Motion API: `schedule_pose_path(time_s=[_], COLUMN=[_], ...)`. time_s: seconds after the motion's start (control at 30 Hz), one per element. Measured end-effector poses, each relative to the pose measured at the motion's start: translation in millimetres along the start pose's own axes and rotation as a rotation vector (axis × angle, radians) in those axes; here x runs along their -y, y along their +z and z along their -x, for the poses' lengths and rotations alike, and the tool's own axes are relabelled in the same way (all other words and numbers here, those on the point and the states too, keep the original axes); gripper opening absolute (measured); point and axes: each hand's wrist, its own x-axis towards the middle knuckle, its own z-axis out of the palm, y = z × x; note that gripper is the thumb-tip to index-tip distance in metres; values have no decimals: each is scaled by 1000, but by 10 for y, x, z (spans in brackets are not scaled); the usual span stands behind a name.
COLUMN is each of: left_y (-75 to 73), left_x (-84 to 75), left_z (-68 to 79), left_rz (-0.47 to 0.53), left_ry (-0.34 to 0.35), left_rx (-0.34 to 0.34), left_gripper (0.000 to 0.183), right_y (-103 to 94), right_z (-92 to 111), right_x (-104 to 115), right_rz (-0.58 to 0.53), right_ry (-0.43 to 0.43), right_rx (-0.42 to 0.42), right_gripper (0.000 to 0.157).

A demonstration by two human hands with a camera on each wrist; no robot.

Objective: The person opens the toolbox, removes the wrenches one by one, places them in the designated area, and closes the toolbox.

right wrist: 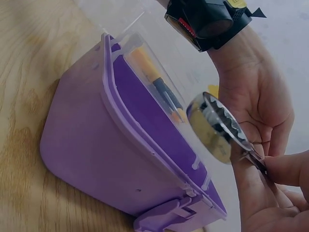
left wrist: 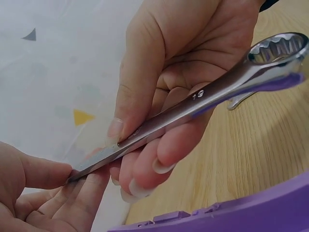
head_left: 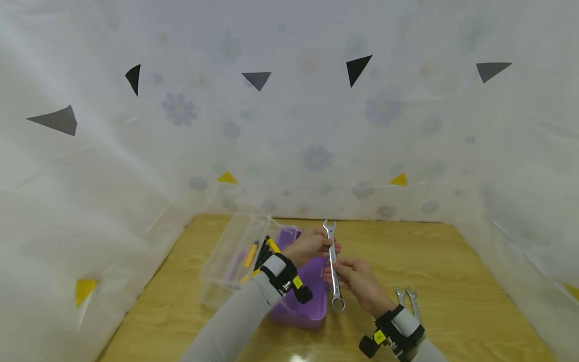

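Observation:
Both hands hold a silver combination wrench [head_left: 333, 266] above the right side of an open purple box [head_left: 300, 319]. My left hand [head_left: 309, 246] pinches its shank near the open-jaw end, which points away from me. Lower down the shank, my right hand [head_left: 359, 281] grips it between thumb and fingers. The ring end [left wrist: 277, 50] hangs nearest me, and the number 19 shows on the shank in the left wrist view. The right wrist view shows the ring end in front of the box's purple wall [right wrist: 91, 130].
A clear lid [head_left: 214, 266] stands open left of the box. Yellow-and-black handled tools [head_left: 251, 255] show there, partly behind the left arm. Two smaller wrenches [head_left: 413, 301] lie on the wooden table [head_left: 461, 301] by the right wrist. White sheeting [head_left: 289, 130] surrounds the table.

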Motion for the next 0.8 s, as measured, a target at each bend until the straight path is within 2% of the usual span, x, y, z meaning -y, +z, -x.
schedule_pose_path(time_s=[0.3,0.53,0.8], left_y=[125,243,386], left_x=[90,110,160], left_z=[-39,-76,-139], left_rz=[-13,-30,-29], left_ry=[5,3,13], left_rx=[18,25,56], left_gripper=[10,12,12], right_y=[-88,-192,-299], right_z=[116,158,250], right_x=[-14,-65,-88], right_rz=[72,72,65], right_ry=[-10,7,-5], right_rx=[-22,-48,-62], right_gripper=[39,34,41])
